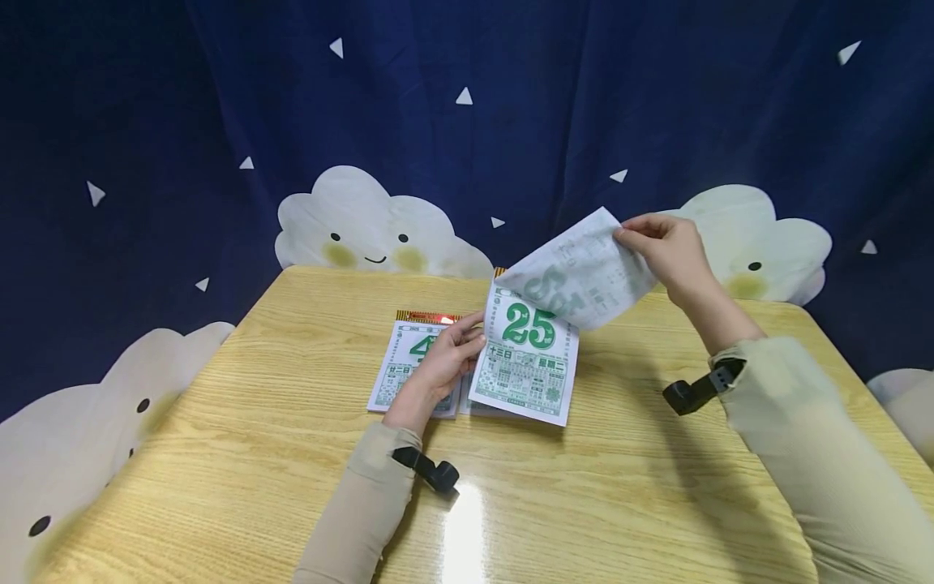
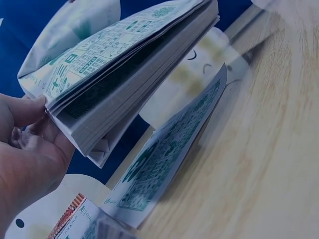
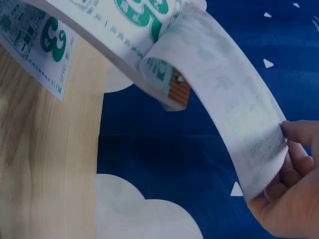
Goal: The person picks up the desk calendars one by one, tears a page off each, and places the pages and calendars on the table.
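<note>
A thick tear-off calendar [image 1: 521,385], its top page printed with a large green 25, is held up off the table by my left hand [image 1: 447,361]. In the left wrist view the thumb lies on the calendar's face at its edge, with the other fingers behind. My right hand [image 1: 677,253] pinches the free corner of a thin page [image 1: 594,268], peeled back up and to the right. In the right wrist view this page [image 3: 229,99] curls over near the orange-striped header [image 3: 179,89]. Its back shows, with print faintly visible through it.
Another calendar [image 1: 383,389] with a green 4 and a red-gold header lies on the wooden table [image 1: 292,470], partly behind my left forearm. Below the raised calendar lies a sheet [image 3: 52,40] with a green 3. A blue curtain [image 1: 511,146] with white clouds hangs behind.
</note>
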Demonstrator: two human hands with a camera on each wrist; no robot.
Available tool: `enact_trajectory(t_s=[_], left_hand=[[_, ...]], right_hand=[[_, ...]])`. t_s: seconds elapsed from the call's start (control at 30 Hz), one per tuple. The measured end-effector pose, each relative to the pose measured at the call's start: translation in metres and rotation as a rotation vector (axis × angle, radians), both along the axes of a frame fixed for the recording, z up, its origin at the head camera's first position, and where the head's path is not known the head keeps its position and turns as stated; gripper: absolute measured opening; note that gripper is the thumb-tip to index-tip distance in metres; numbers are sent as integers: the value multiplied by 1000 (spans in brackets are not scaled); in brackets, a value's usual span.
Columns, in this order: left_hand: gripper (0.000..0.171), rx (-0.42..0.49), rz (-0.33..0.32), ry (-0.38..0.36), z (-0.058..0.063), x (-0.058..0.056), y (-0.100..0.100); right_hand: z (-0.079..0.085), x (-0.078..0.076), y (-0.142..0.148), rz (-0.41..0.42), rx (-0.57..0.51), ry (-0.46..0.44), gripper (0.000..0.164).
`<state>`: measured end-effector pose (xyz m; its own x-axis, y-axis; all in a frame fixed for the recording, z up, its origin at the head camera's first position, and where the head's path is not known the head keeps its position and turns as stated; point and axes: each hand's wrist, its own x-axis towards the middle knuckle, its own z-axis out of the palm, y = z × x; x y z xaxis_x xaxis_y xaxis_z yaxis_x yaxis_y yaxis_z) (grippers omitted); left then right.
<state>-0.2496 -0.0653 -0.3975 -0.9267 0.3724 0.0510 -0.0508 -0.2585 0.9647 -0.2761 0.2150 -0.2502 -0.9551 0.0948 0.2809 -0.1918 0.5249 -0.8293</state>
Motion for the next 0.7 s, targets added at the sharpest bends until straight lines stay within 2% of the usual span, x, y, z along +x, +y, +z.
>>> enact_trajectory(t_s=[0.2,0.57,0.7], left_hand=[[46,15,-6,16,1,2,2],[46,58,14,57,-2,1,5],[45,72,9,62,-3,0,4]], right_hand=[[-6,-6,5,-5,-22,-48,19],[-15,-9,11,27,-74,-167,18],[-15,-9,10,39,-88,-171,18]])
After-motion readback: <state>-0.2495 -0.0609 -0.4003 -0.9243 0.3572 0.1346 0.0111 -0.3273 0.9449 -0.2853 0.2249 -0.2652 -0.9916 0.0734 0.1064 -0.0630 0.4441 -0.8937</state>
